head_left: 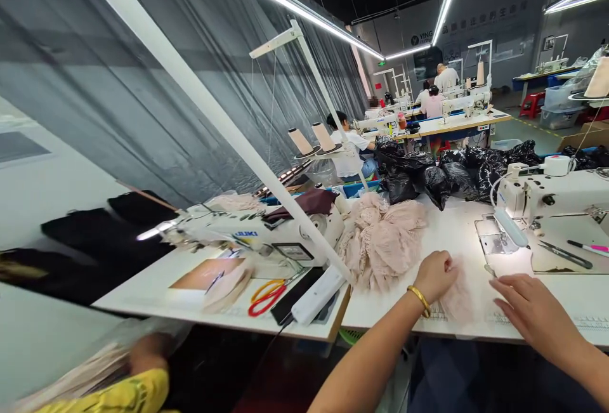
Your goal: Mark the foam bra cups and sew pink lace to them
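My left hand (435, 278), with a gold bangle at the wrist, is closed on a small piece of sheer pale pink fabric (459, 302) that hangs blurred over the table's front edge. To its right is my right hand (535, 308), fingers bent together, with a small greyish thing (490, 270) at the fingertips, too small to name. Beyond my right hand stands a white sewing machine (547, 194), its needle area lit. A heap of pale pink ruffled fabric (385, 238) lies on the table past my left hand.
Tweezers (566, 254) and a pink pen (590, 247) lie right. On the left table are a Juki machine (266, 242), scissors (269, 295) and a white box (316, 299). A co-worker's yellow sleeve (118, 394) shows lower left. Black bags (428, 175) lie behind.
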Demonstrator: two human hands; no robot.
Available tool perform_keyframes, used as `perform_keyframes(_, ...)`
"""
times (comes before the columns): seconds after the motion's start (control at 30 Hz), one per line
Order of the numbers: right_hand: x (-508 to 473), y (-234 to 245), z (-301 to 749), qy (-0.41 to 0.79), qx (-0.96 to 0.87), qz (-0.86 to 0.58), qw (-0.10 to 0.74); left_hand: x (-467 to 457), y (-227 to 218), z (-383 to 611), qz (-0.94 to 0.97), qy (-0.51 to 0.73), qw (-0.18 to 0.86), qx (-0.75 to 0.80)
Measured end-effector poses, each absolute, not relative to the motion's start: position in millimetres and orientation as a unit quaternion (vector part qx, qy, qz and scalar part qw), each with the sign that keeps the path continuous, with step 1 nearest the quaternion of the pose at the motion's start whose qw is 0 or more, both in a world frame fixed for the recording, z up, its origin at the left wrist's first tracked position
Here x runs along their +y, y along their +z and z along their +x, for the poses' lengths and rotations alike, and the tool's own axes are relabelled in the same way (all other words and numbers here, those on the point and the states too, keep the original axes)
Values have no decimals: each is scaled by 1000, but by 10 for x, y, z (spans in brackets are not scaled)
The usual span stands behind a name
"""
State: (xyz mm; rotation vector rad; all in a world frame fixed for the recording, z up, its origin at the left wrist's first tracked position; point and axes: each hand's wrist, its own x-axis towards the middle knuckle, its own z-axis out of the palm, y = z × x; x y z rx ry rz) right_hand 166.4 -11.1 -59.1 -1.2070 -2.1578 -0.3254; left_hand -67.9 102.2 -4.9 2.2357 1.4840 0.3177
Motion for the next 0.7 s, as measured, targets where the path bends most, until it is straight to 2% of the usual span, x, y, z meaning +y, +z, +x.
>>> perform_keyframes(0.13,-311,-582,1492,-25,-854,-432,290,992,4,-879,801,102,186,560)
perform_keyframes(0.27,-414,-508,1675,49,-831,-477,281,939,146,-1122,820,99,173,536)
perform_keyframes(0.4,-223,-409,2065,-6,-748,-572,337,1017,282,-1122,846,161,209,463)
perform_keyframes(0.6,397,-457,2299,-16,-721,-635,277,1028,364,-818,852,182,300,389)
perform_keyframes(0.7,419,-500,2271,-25,-721,-636,274,716,612,-811,839,217,351,355)
